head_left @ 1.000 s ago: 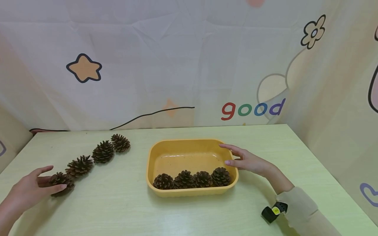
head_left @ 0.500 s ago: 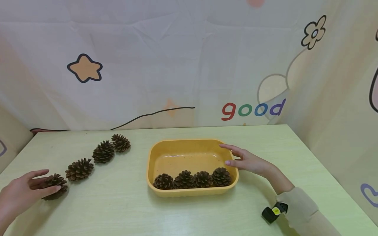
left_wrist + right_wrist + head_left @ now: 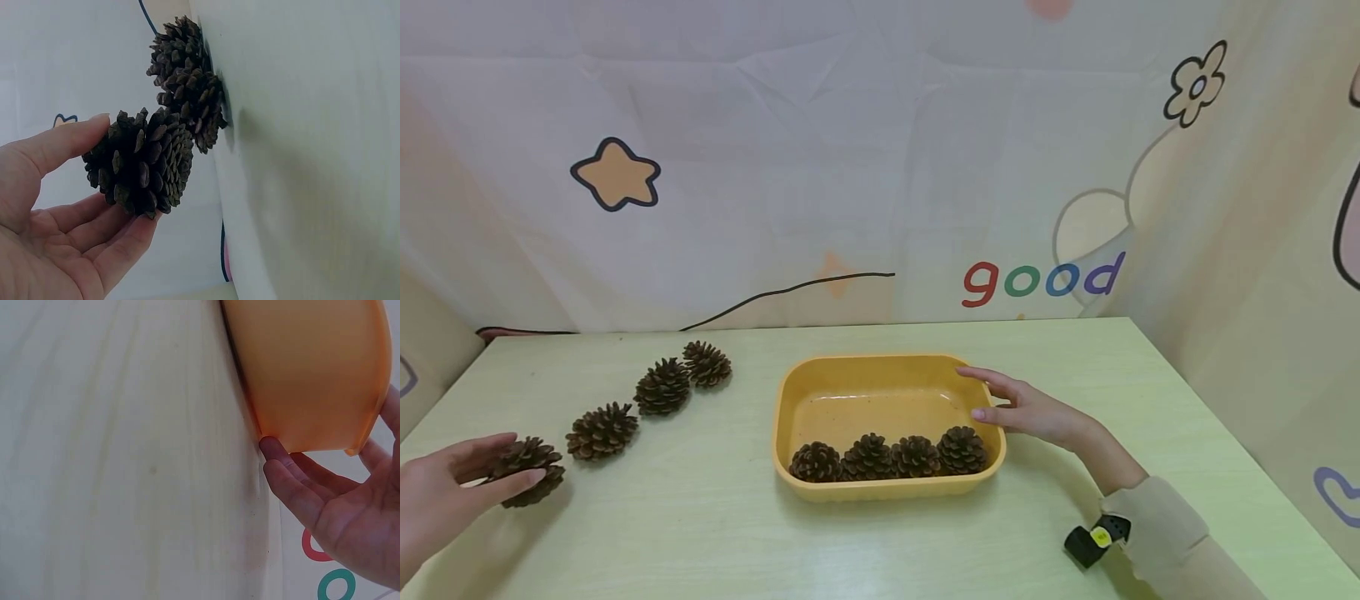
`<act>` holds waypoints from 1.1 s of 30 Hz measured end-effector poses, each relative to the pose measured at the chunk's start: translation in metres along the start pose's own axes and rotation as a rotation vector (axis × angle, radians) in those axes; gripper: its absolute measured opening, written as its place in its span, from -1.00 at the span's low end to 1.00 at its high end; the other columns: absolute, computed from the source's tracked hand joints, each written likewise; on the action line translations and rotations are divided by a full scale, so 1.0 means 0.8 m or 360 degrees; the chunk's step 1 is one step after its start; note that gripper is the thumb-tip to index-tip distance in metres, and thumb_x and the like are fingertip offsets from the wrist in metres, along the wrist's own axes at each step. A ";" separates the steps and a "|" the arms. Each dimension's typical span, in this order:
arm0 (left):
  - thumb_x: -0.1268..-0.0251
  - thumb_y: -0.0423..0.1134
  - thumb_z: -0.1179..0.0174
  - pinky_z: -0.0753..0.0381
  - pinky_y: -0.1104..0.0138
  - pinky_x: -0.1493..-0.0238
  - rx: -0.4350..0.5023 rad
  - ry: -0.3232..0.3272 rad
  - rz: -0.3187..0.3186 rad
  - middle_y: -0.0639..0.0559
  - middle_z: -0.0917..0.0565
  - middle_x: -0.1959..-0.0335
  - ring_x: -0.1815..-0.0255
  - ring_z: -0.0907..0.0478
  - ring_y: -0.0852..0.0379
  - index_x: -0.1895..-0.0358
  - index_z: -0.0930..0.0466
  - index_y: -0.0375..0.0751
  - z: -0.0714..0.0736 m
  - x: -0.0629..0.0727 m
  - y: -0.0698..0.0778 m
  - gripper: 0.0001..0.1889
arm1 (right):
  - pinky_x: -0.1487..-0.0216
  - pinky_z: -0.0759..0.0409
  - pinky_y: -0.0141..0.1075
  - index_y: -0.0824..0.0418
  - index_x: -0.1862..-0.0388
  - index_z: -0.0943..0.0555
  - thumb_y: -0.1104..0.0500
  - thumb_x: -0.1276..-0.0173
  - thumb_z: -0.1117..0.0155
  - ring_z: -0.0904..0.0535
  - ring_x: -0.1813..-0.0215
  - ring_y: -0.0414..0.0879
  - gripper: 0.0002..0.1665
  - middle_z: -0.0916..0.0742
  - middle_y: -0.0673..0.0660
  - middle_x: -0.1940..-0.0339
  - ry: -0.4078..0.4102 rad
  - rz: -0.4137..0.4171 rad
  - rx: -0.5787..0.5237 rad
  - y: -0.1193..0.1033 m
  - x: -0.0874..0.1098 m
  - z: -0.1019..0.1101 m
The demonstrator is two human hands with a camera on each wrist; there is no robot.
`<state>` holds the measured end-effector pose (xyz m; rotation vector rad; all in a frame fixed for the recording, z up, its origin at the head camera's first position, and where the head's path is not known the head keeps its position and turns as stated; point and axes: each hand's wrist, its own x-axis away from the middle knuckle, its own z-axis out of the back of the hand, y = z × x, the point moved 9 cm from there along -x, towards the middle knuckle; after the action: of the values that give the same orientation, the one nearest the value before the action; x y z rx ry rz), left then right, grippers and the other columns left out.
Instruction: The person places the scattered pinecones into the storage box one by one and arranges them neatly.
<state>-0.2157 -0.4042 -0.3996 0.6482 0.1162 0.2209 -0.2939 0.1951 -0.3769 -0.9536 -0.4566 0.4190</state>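
Note:
At the left, my left hand [image 3: 445, 500] holds a brown pine cone [image 3: 140, 164] between thumb and fingers, raised off the table. Its scales are spread. Three more pine cones lie in a slanting row beyond: a near one [image 3: 601, 432], a middle one [image 3: 662, 387] and a far one [image 3: 707, 364]. A yellow rectangular basin [image 3: 880, 490] stands mid-table with several pine cones [image 3: 868, 457] lined up along its near inner wall. My right hand [image 3: 1037, 410] holds the basin's right side, thumb over the rim and other fingers against the outer wall [image 3: 312, 375].
The pale wooden table [image 3: 700, 533] ends at a printed cloth backdrop [image 3: 820, 167] at the back. A black strap-like device [image 3: 1097, 539] sits by the right sleeve [image 3: 1157, 517]. Another cloth hangs along the table's right side.
My left hand has drawn the nearest pine cone leftward, away from the row, and it now hangs above the table. The right hand and basin have stayed put.

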 end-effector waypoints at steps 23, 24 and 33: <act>-0.02 0.20 -0.23 -0.46 0.26 0.19 0.0062 -0.0113 -0.0066 0.17 -0.47 -0.18 0.15 -0.28 0.74 -0.30 -0.31 -0.09 -0.004 0.042 0.125 -0.23 | -0.12 -0.41 0.12 0.05 -0.43 -0.10 0.01 -0.32 -0.15 0.16 -0.39 0.41 -0.23 -0.02 0.26 -0.46 -0.0001 0.0002 -0.0014 -0.002 0.000 -0.001; -0.02 0.20 -0.23 -0.45 0.19 0.15 0.0078 -0.0125 -0.0066 0.07 -0.45 -0.21 0.14 -0.29 0.72 -0.31 -0.30 -0.08 -0.006 0.042 0.129 -0.23 | -0.12 -0.41 0.12 0.05 -0.43 -0.10 0.02 -0.32 -0.14 0.16 -0.39 0.41 -0.24 -0.02 0.26 -0.46 0.0000 0.0004 -0.0014 -0.002 0.000 -0.001; -0.02 0.13 -0.27 -0.50 0.58 0.31 0.0196 -0.0130 -0.0199 0.00 -0.51 -0.14 0.28 -0.33 0.78 -0.27 -0.35 -0.11 -0.019 0.041 0.178 -0.28 | -0.13 -0.39 0.15 0.06 -0.44 -0.09 0.03 -0.33 -0.13 0.16 -0.38 0.42 -0.25 -0.02 0.27 -0.46 -0.0001 0.0017 0.0006 -0.004 0.001 -0.001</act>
<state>-0.2106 -0.2776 -0.3262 0.7685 0.0920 0.0667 -0.2926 0.1929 -0.3744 -0.9524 -0.4514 0.4300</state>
